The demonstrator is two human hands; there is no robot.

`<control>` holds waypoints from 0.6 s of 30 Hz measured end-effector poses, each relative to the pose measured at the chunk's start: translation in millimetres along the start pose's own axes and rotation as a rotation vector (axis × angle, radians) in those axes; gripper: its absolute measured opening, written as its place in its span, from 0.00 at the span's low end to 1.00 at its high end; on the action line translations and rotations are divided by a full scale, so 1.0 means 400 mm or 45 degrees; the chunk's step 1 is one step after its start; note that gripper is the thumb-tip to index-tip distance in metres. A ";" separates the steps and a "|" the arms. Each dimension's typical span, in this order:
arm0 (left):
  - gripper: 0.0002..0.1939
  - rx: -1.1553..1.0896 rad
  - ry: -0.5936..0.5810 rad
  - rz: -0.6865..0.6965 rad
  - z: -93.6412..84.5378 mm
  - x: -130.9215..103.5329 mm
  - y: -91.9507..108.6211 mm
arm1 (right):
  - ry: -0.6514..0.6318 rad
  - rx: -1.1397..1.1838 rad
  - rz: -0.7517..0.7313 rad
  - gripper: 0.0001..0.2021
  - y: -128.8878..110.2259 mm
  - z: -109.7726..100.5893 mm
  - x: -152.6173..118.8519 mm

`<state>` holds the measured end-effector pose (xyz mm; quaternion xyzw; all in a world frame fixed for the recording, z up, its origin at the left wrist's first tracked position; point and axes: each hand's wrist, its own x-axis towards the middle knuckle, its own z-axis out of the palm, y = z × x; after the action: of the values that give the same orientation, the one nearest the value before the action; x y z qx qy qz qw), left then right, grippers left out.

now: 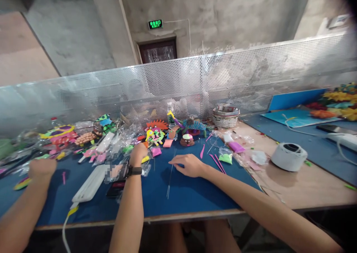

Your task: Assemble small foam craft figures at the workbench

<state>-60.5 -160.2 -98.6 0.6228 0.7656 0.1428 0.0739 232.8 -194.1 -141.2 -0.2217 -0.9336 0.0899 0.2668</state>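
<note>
My left hand (138,154), with a dark watch (135,170) at its wrist, reaches into the clutter beside a small yellow packet (145,159). Its fingers look curled closed; what they hold, if anything, is hidden. Lower and to the right, my right hand (191,165) lies low over the blue mat (195,197), thumb and forefinger apart. Its fingertips are over thin wires (169,184) on the mat. Ahead stand a brown clay figure (187,141), a yellow-green clay figure (155,137) and a spiky orange one (156,125). A pink packet (156,151) lies between my hands.
Another person's hand (42,168) is at the left. A white power strip (90,184) and a phone (115,189) lie nearby. Purple tools (217,163) and a green clay packet (225,156) sit rightward, before a woven basket (225,117) and white roll (289,157). A perforated metal divider (178,80) stands behind.
</note>
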 end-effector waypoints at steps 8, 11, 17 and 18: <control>0.14 -0.109 0.051 0.326 0.011 0.005 0.067 | -0.136 0.029 -0.021 0.15 0.015 0.004 -0.001; 0.20 -0.019 0.035 0.334 0.018 0.005 0.087 | -0.127 0.053 0.007 0.14 0.031 -0.004 -0.002; 0.19 -0.163 -0.093 0.431 0.039 0.011 0.086 | -0.099 0.023 0.073 0.16 0.046 -0.006 -0.004; 0.17 -0.241 -0.142 0.450 0.045 0.012 0.086 | -0.102 0.014 0.069 0.16 0.047 -0.004 -0.005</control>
<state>-24.3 -146.9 -104.6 0.7446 0.6225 0.1903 0.1481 241.8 -178.4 -146.1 -0.2417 -0.9366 0.1112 0.2278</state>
